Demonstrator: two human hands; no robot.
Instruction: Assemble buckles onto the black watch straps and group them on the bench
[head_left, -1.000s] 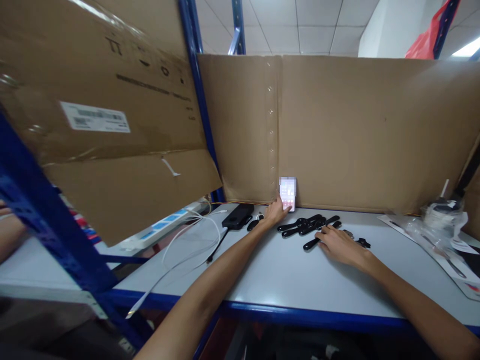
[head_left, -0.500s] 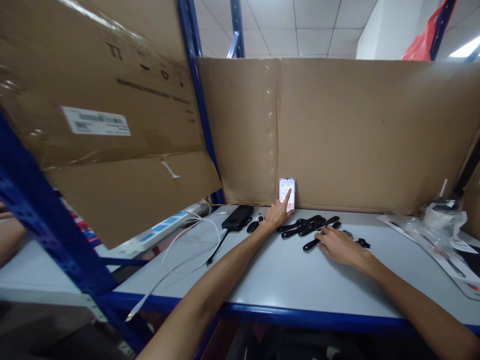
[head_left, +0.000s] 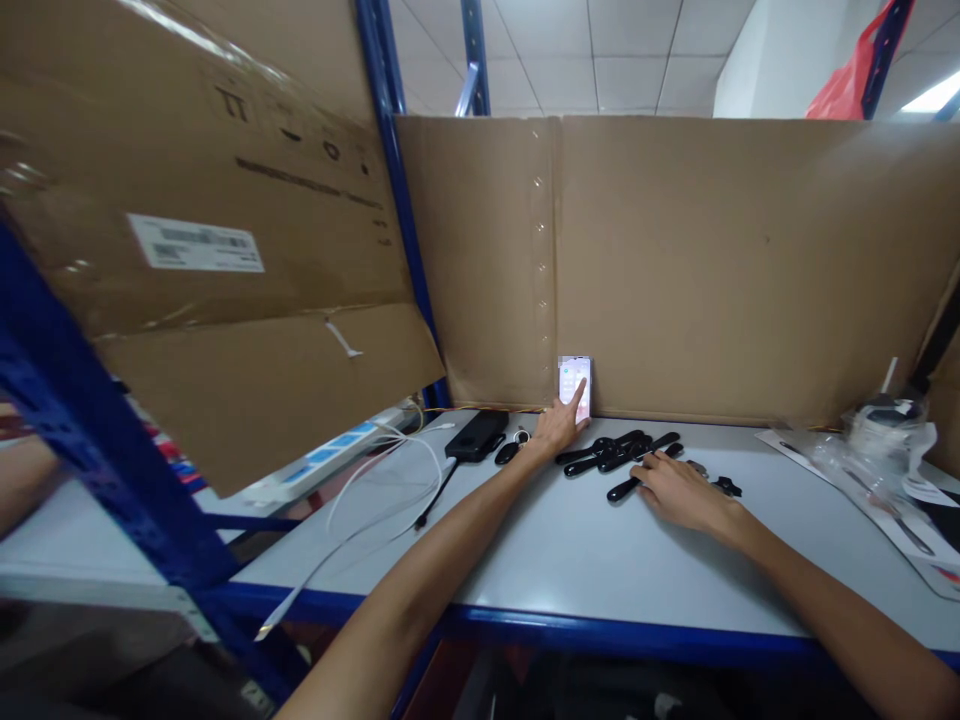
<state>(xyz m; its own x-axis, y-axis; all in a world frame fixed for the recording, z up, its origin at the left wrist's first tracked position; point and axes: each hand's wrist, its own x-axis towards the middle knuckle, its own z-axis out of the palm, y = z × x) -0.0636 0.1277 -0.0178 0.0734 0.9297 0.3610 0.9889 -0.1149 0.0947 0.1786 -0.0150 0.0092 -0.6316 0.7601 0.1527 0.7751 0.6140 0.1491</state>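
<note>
A smartphone (head_left: pixel 568 378) with a lit screen stands upright against the cardboard at the back of the table. My left hand (head_left: pixel 556 428) reaches to it, the index finger stretched out onto the screen and nothing held. To the right of that hand lies a pile of glossy black handled utensils (head_left: pixel 601 455), whose exact kind I cannot make out. My right hand (head_left: pixel 679 492) lies low over the right side of the pile. Its fingers are curled on one black handle (head_left: pixel 622 490); the far part of that piece is hidden beneath the hand.
Left of the phone are a black power bank (head_left: pixel 477 436), a dark key fob (head_left: pixel 507 453) with a ring, and a looped white cable (head_left: pixel 352 535). Plastic packaging (head_left: pixel 881 480) lies at the right. A blue post (head_left: pixel 112 450) stands left, with another person's arm (head_left: pixel 26 480) beyond it.
The view has shifted very slightly. My left index finger stays at the phone screen, and my right hand keeps its place on the black handle.
</note>
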